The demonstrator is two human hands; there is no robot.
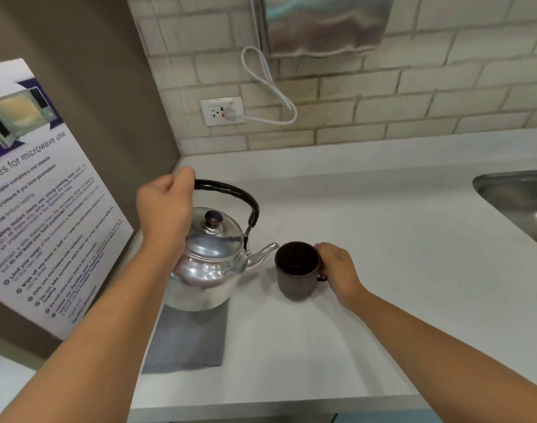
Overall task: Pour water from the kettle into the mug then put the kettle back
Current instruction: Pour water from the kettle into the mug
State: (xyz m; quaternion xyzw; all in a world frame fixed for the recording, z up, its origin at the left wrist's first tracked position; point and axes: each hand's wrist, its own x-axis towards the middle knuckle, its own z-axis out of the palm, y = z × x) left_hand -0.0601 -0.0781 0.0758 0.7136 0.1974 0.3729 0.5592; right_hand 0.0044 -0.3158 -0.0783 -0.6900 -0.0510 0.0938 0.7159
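Gripping the black handle [230, 190] of the kettle [207, 261], the left hand [166, 206] has its fingers [183, 175] curled tight around the handle's left end. The kettle hangs below those fingers, its lid [215, 236] on and its knob [213, 218] just right of the wrist. Its base sits over the far edge of a grey mat [188, 340] on the white surface [383, 245]; whether it touches the mat or is lifted just clear cannot be told. The spout [262, 253] points right, its tip just beside the rim of the mug [296, 270], apart from it by a narrow gap.

The right hand [337, 271] is closed around the mug's handle at the mug's right side, fingertips [319, 248] touching the rim's outer wall. The mug stands upright on the surface, between the two hands. Its inside is dark; whether it holds water cannot be told. What the kettle holds is hidden by the lid.

Beyond the right-hand fingers, a steel sink [517, 199] cuts into the surface. Beyond the left-hand fingers, a wall socket [222, 111] carries a white cord [267, 83]. Left of them leans a microwave poster [38, 190].
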